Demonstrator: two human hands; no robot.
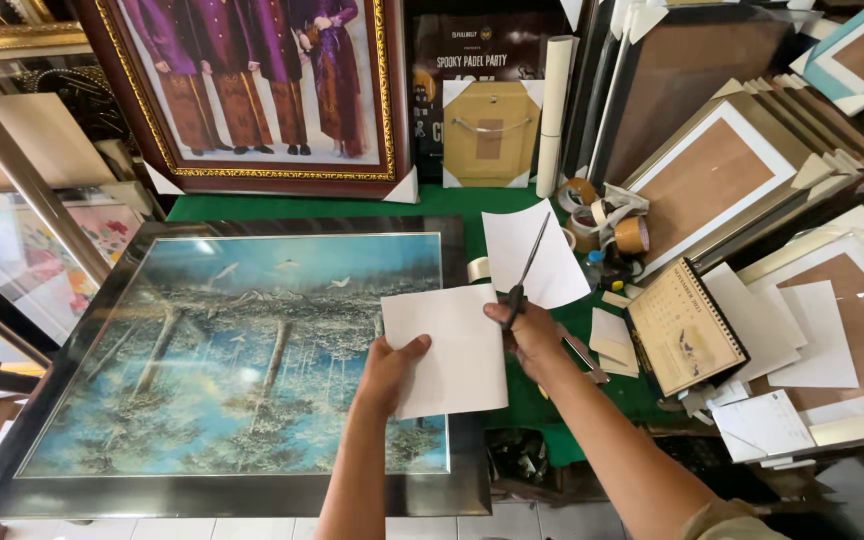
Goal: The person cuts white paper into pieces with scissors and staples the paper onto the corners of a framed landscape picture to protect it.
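A: Starting at our left, the framed forest picture lies flat on the green table, its glass glaring. Our left hand pinches the lower left edge of the white paper sheet, thumb on top, fingers underneath.

B: That sheet looks thin and floppy to us, light, easily creased, so we judge the edge hold close to the cut line steadies it best.

A: Further right, our right hand is closed through the handles of the scissors, blades pointing up and away, over a second white piece.

B: Beyond them sit tape rolls, a spiral calendar, and stacked frames.
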